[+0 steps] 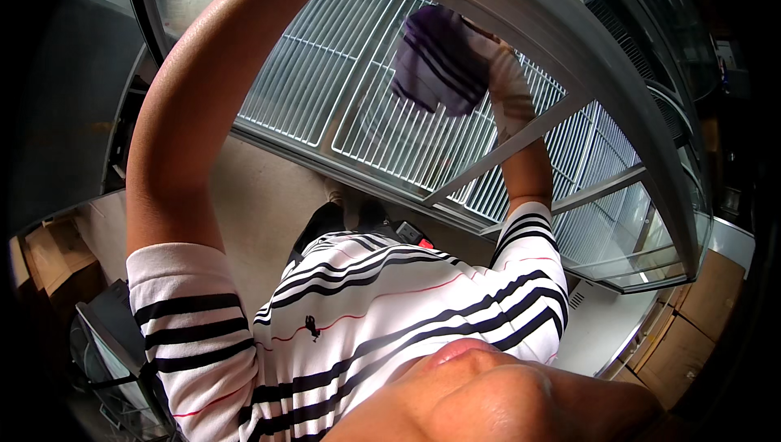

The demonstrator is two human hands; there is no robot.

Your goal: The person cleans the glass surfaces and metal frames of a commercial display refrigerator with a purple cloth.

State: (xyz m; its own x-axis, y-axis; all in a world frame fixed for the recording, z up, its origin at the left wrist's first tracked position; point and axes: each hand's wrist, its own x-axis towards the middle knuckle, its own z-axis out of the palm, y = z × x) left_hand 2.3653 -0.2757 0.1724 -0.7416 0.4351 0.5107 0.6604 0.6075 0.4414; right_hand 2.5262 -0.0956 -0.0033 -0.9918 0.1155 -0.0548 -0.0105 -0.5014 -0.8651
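Note:
My left hand is out of view; my left forearm [201, 57] rises past the top edge, over a glass door in a grey frame [531, 127]. My right forearm [528, 167] reaches up behind this frame and grows faint behind the glass, so my right hand cannot be made out clearly. A purplish, black-striped patch of cloth [445, 63] shows at the pane, perhaps a reflection of my shirt. White wire shelves [396, 149] lie behind the glass of what looks like a display cabinet.
Cardboard boxes stand at the lower left [61, 259] and lower right [677, 350]. A dark appliance with a glass panel [113, 344] is at the left. Pale floor [262, 198] lies beside my feet. More curved glass panels and a black vent grille [622, 39] are at the upper right.

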